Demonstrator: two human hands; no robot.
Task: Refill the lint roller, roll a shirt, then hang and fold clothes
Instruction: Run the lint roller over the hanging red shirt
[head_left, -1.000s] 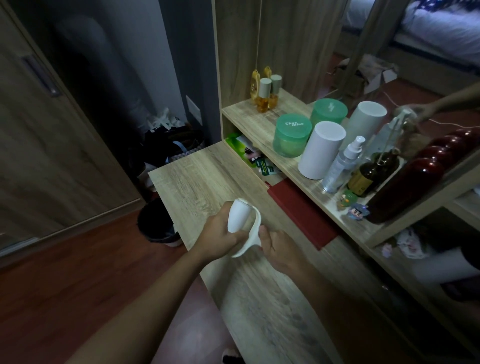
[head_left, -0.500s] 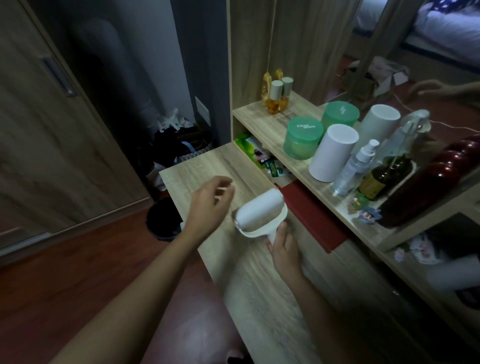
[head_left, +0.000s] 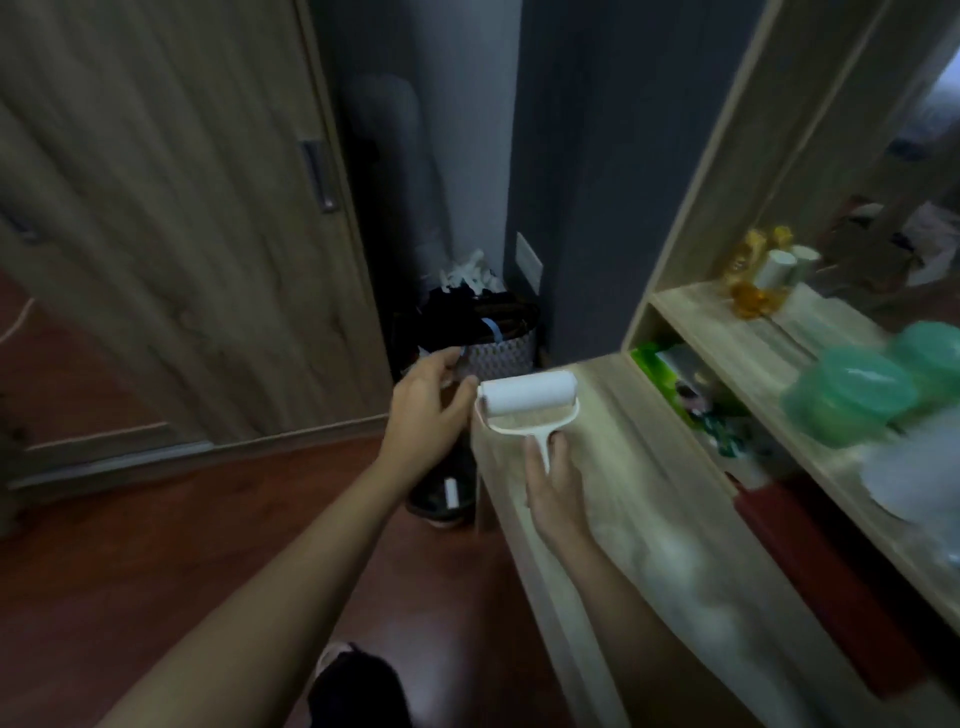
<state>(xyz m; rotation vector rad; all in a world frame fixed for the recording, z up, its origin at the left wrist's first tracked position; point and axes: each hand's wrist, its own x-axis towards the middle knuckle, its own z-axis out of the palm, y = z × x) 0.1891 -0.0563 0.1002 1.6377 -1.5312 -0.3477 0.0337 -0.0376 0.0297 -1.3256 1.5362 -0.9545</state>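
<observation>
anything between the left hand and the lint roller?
Nothing in the head view: the left hand sits right at the left end of the lint roller, which the right hand holds by its handle. Whether they touch is unclear.

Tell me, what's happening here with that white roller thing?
A person is handling a lint roller. The right hand grips its handle and holds it over the far left corner of the wooden desk, with a white roll seated on the frame. The left hand sits just beside the roll's left end, fingers loosely curved and holding nothing; whether the thumb touches the roll is unclear. A dark bin stands on the floor beside the desk. No shirt is in view.
</observation>
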